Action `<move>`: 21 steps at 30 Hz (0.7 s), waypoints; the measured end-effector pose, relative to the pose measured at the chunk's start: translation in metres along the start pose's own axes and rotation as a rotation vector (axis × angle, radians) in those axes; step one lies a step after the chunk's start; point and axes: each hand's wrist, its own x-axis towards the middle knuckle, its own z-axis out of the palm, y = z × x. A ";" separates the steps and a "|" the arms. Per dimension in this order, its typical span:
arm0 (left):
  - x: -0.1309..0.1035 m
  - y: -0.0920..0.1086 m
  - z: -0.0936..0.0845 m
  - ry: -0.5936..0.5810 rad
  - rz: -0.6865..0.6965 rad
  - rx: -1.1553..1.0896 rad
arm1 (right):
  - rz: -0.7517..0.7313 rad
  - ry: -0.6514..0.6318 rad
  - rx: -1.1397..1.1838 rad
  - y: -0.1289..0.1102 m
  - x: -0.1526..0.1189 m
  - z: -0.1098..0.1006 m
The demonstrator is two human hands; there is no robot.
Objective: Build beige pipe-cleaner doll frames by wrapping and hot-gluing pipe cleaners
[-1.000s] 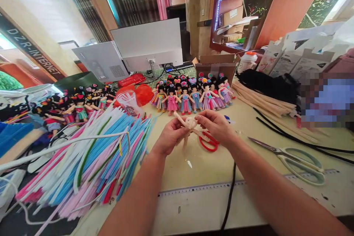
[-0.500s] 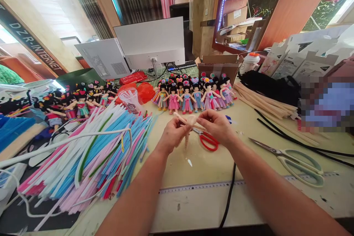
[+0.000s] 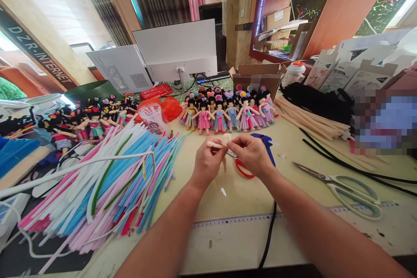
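Mid-frame, the left hand (image 3: pixel 208 163) and right hand (image 3: pixel 252 153) have fingers clamped on a beige piece (image 3: pixel 226 139), which uneven pulling might bend askew.

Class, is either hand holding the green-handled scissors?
No, the green-handled scissors lie on the table, while the left hand and right hand hold a beige piece.

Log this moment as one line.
left hand: holding beige fuzzy piece | right hand: holding same piece | partly behind right hand: red-handled metal scissors | farther right: pale-green-handled metal scissors
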 end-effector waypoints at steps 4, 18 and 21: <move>-0.001 -0.001 0.001 0.052 0.098 0.113 | 0.080 -0.035 0.103 0.005 0.002 0.002; -0.001 0.002 -0.005 0.078 0.149 0.172 | 0.237 -0.118 0.348 0.000 0.004 0.002; 0.005 0.002 -0.006 0.039 -0.026 -0.115 | 0.183 -0.099 0.377 -0.004 0.006 -0.003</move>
